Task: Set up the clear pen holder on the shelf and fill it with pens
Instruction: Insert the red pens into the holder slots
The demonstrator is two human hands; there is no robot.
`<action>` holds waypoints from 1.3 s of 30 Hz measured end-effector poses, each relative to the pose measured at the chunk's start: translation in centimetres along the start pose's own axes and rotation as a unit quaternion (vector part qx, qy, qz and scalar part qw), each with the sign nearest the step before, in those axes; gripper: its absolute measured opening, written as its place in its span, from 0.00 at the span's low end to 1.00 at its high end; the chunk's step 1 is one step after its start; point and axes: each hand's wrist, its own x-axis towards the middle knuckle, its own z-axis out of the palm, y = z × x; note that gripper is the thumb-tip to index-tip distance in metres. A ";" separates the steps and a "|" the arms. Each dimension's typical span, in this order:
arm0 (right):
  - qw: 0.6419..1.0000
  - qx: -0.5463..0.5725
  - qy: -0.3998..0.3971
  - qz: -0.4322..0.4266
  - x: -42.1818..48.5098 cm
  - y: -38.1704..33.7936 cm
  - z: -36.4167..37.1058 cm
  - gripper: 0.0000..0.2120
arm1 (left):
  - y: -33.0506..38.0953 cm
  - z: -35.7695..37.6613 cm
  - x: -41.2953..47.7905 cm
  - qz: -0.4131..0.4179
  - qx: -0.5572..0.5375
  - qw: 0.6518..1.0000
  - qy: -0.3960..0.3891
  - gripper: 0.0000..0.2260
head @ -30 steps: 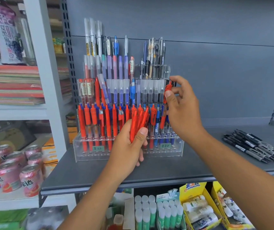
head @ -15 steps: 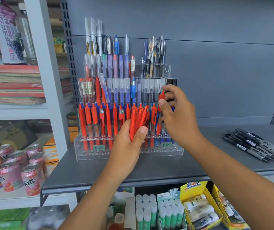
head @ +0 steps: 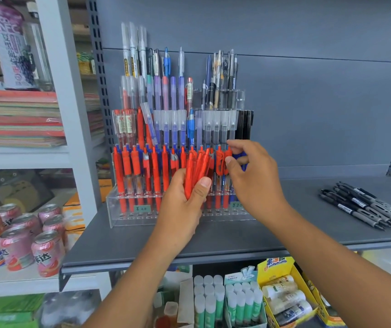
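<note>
A clear tiered pen holder (head: 123, 214) stands on the grey shelf (head: 284, 235), its rows packed with red, blue, purple, clear and black pens. My left hand (head: 180, 207) grips a bunch of red pens (head: 196, 171) upright in front of the holder's front rows. My right hand (head: 253, 183) is at the right part of the red row, its thumb and fingers pinching the top of a red pen (head: 226, 162) that stands in a slot there. The lower part of that pen is hidden behind my hands.
Several black pens (head: 365, 207) lie loose on the shelf at the right. Drink cans (head: 24, 242) and stacked notebooks (head: 19, 119) fill the white rack to the left. Glue sticks (head: 225, 304) and yellow boxes (head: 284, 294) sit on the shelf below.
My right hand has come down from the upper rows with one red pen, which now stands in the red row. My left hand has stayed in place with its bunch.
</note>
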 end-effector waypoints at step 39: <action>0.951 0.292 0.021 0.104 1.5 -2.8 -1.9 0.05 | -0.6 -0.2 0.2 0.012 0.001 1.000 0.016 0.10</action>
